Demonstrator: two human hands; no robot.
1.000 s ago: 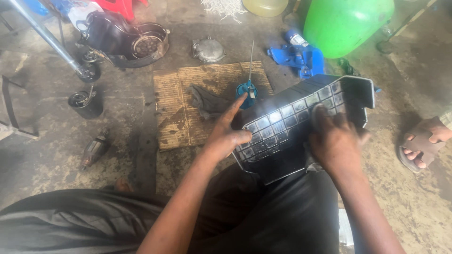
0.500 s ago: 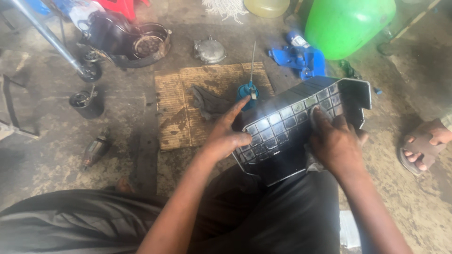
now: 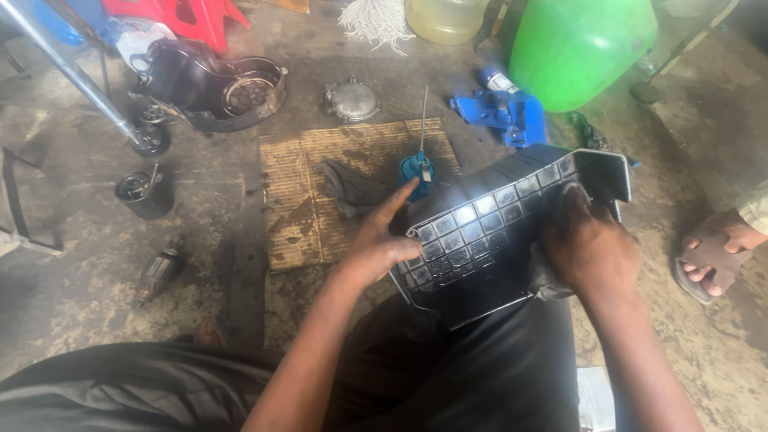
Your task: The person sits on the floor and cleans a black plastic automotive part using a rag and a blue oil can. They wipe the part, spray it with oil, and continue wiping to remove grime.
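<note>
Held across lap: black panel (image 3: 496, 232) with gridded face. Left hand (image 3: 382, 240) gripped its left edge, forefinger stretched toward blue oiler (image 3: 417, 166) on cardboard (image 3: 304, 200). Right hand (image 3: 590, 248) pressed grey rag (image 3: 542, 276) against panel, fingers curled closed on it.

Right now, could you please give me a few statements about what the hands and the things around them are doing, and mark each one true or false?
1. The left hand holds the left edge of the black gridded cover. True.
2. The right hand grips the blue oil can. False: it rests on the cover, with a dark rag under it; the can stands on the cardboard mat.
3. The green tank lies on the cardboard mat. False: it sits on the floor, upper right.
4. The cover rests over the person's lap. True.
</note>
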